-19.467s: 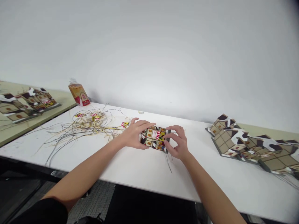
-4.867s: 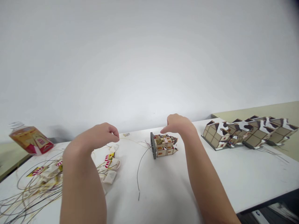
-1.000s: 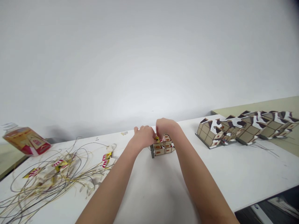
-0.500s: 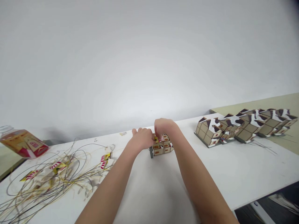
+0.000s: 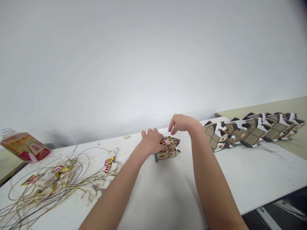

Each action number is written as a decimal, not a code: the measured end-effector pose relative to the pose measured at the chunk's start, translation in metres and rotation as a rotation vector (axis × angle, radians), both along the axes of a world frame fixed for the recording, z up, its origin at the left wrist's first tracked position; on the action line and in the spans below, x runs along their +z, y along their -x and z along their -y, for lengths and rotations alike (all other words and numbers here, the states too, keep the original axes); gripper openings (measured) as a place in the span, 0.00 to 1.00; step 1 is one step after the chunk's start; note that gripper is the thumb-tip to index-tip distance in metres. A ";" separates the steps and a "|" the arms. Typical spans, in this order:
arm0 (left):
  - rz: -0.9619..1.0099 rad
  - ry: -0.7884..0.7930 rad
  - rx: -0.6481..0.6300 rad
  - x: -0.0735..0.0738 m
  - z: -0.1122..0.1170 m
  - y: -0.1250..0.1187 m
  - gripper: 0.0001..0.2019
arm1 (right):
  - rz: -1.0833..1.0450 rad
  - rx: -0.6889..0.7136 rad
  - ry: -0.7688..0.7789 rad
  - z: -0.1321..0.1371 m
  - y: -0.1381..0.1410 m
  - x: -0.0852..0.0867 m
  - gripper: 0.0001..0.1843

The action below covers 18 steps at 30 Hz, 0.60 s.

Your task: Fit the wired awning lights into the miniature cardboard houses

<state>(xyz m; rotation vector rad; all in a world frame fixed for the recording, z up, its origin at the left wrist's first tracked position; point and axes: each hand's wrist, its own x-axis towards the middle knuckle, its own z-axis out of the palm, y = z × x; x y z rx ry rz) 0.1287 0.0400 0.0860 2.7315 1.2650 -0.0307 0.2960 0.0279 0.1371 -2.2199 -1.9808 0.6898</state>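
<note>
A small model house (image 5: 169, 154) with beige walls and orange windows lies on its side in the middle of the table. My left hand (image 5: 153, 142) grips it at its left end, near a grey base and a red-and-white striped awning piece, with the fingers partly hiding the house. Up and to the right, my right hand (image 5: 181, 124) hovers apart from the house. Its fingers are bent and slightly apart, and nothing shows between them.
Several model houses with snowy roofs (image 5: 240, 127) stand at the right on the white table (image 5: 259, 179). Tangled wires with white pieces and striped awnings (image 5: 59, 172) spread at the left. A jar with a red label (image 5: 28, 147) is at the far left. A wall rises behind.
My right hand has come off the house and moved up and right. My left hand stays on the house, its fingers spread a little more, and the house has shifted slightly right.
</note>
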 end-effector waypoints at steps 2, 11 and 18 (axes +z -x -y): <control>0.007 -0.008 -0.021 -0.005 0.000 -0.002 0.16 | -0.030 -0.054 -0.033 0.006 -0.009 0.002 0.12; 0.039 -0.071 -0.055 -0.020 0.001 -0.010 0.20 | -0.102 -0.183 -0.118 0.029 -0.030 0.011 0.10; 0.061 -0.152 -0.066 -0.037 0.003 -0.019 0.19 | -0.130 -0.164 -0.148 0.037 -0.024 0.018 0.07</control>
